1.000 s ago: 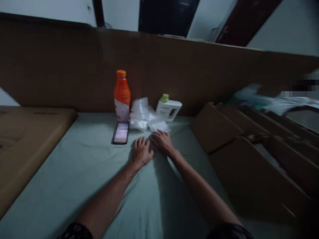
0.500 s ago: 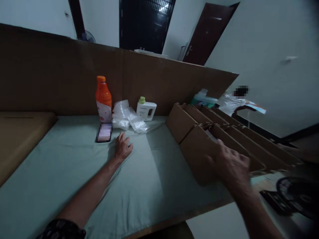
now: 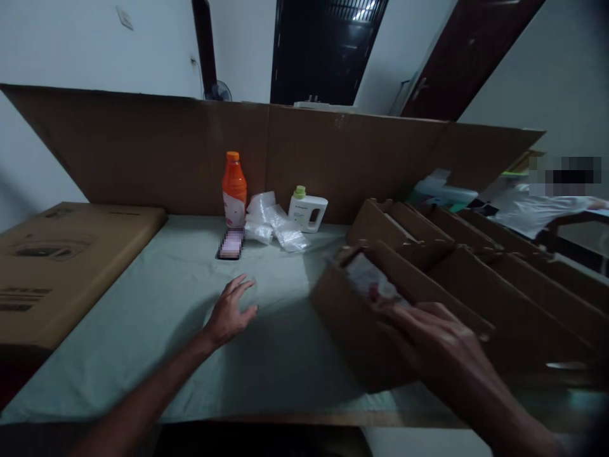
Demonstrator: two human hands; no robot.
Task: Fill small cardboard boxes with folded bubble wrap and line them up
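Note:
My right hand [image 3: 428, 330] has its fingers over the near edge of an open cardboard box [image 3: 352, 330], which stands tilted at the left end of the group of boxes. Inside that box lies a clear plastic-wrapped item [image 3: 368, 279] with some red and white on it; its kind cannot be made out. My left hand [image 3: 231, 309] hovers over the green cloth [image 3: 266, 374], fingers apart and holding nothing. Beyond it lie a phone [image 3: 231, 244] and crumpled bubble wrap [image 3: 280, 225].
An orange bottle [image 3: 234, 187] and a white jug with green cap [image 3: 307, 211] stand before a cardboard screen [image 3: 181, 152]. More open boxes [image 3: 480, 279] fill the right side, a teal bottle [image 3: 442, 190] behind them. A flat carton [image 3: 71, 266] lies left. Another person [image 3: 528, 206] is at far right.
My right hand has pulled the nearest box leftward, away from the other boxes. My left hand has lifted and spread toward it. The view has swung left.

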